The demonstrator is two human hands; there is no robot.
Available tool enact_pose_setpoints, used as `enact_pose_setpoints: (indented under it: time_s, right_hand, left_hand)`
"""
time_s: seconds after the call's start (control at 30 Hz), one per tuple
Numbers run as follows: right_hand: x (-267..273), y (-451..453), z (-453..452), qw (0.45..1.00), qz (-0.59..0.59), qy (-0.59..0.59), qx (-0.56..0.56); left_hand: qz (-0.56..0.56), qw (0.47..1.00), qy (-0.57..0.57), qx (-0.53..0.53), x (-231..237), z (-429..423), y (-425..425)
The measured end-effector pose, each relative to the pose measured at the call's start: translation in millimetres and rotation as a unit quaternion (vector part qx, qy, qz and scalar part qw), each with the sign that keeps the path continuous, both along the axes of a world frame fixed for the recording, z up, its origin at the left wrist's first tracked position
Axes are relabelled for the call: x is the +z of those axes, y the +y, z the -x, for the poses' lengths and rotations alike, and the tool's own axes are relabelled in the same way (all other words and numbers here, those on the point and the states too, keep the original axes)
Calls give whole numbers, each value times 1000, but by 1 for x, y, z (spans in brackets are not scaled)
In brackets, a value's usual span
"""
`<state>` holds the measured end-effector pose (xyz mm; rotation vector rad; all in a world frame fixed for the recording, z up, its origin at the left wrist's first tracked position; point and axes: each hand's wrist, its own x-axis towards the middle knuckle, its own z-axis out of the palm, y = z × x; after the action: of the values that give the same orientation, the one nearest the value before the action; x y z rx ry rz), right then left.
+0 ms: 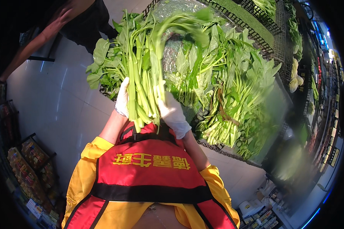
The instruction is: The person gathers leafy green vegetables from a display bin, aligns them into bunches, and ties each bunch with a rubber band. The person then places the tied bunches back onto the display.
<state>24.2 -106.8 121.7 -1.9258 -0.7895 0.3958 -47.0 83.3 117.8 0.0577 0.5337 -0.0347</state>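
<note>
Between my two gloved hands stands a bunch of water spinach, its thick cut stem ends towards my apron and its leaves away from me. My left hand grips the stems from the left side. On the right, my right hand closes around the outer stems near the cut ends; some fingers are hidden behind them. One group of stems arches over to the right and is blurred at its tip. Beside my right hand lies a pile of leafy greens, with a brown band across some stems.
Black plastic crates hold the greens, with clear plastic film among them. At the upper left another person's arm reaches down. Refrigerated shelves line the right, and packaged goods stand on racks at the lower left.
</note>
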Motion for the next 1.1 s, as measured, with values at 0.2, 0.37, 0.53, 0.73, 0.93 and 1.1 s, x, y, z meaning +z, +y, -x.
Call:
enact_pose_setpoints:
  time_s: [0.2,0.37,0.53,0.73,0.93,1.1]
  right_hand:
    - [-2,-15,-7,931,83,-269,232]
    - [-17,-30,-77,891,102,440,-35]
    - [-61,-19,-93,900,376,-145,-163]
    - [-97,-70,-120,968,159,-40,-188]
    - [-14,-98,-115,855,-239,282,-365]
    - [4,-22,-63,898,-90,156,-402]
  left_hand:
    - [-4,1000,7,-11,-18,8,-4]
    - [18,998,-66,-5,9,3,-12]
    - [29,996,-86,18,7,0,1]
    - [66,986,-155,2,3,17,26]
    - [135,974,-183,3,51,4,22]
    - [185,965,-183,22,68,-10,32]
